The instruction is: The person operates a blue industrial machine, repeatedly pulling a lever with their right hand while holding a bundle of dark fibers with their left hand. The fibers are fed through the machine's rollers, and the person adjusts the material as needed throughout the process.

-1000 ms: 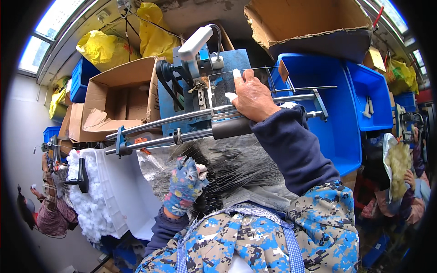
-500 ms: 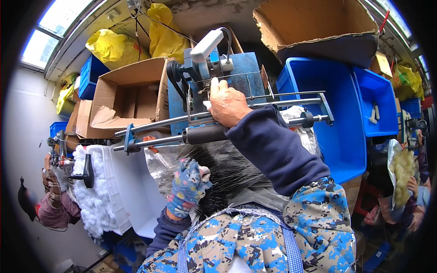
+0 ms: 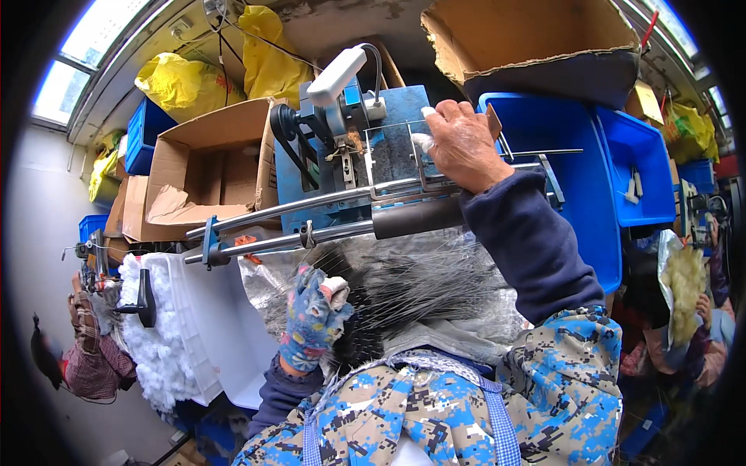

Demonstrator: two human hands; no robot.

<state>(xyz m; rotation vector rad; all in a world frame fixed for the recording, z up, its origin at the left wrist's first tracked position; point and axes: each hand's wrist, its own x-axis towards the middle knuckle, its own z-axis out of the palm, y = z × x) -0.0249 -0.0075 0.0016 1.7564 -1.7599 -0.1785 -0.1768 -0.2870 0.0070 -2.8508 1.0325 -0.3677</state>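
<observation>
A blue bench machine (image 3: 396, 140) with a drive wheel and belt stands in front of me, with two steel rails (image 3: 311, 208) across its near side. My right hand (image 3: 464, 147), white wraps on its fingertips, is curled at the right end of a thin metal frame (image 3: 388, 189) on the sliding carriage. The carriage's dark roller-like sleeve (image 3: 418, 217) lies below that hand. My left hand (image 3: 315, 314), in a blue floral glove, is closed beside dark bristly strands (image 3: 420, 283) on my lap; what its fingers hold is hidden.
A cardboard box (image 3: 210, 159) stands left of the machine, a white tub (image 3: 233, 318) nearer. Blue bins (image 3: 563, 194) line the right side below a large carton (image 3: 536, 39). White fluff (image 3: 155, 334) lies far left. Other people work at both edges.
My right hand has moved right, away from the machine's head, and the carriage with its frame and sleeve has slid right too. My left hand stays closed, nearly in place.
</observation>
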